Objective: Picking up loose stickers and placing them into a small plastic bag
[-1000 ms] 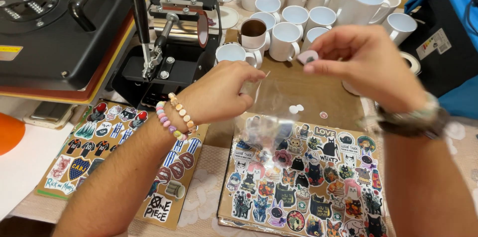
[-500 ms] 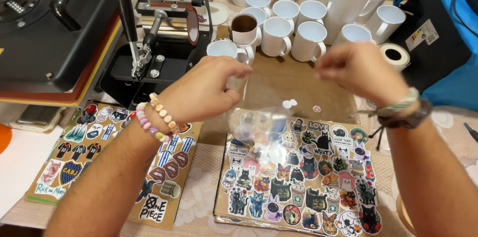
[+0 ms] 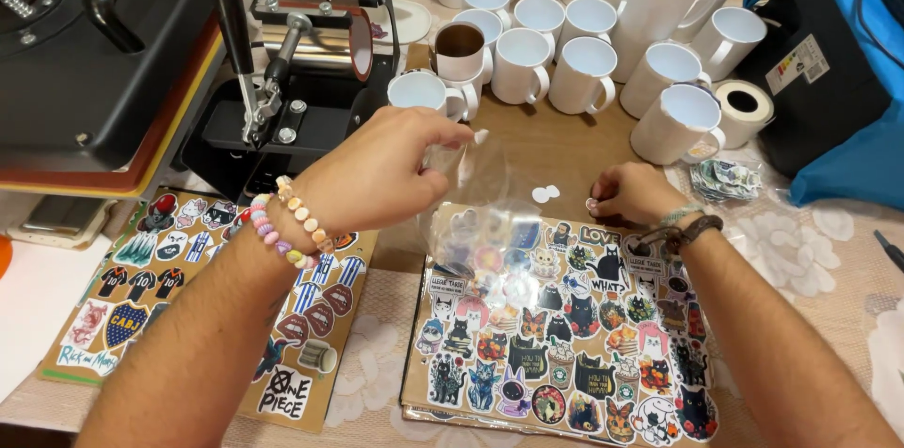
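My left hand, with bead bracelets on the wrist, pinches the top of a clear plastic bag holding small round stickers; the bag hangs over a sheet of cat stickers. My right hand is down on the table at the top edge of that sheet, fingers curled around a small round sticker at its tips. Two small white discs lie on the table just left of the right hand.
A second sticker sheet lies at the left. A black mug press and a flat heat press stand at the back left. Several white mugs crowd the back. A tape roll, a sticker pile and a blue box sit at the right.
My right hand has dropped from in front of the mugs down onto the table by the sheet's top edge. The left hand still holds the bag, a little lower.
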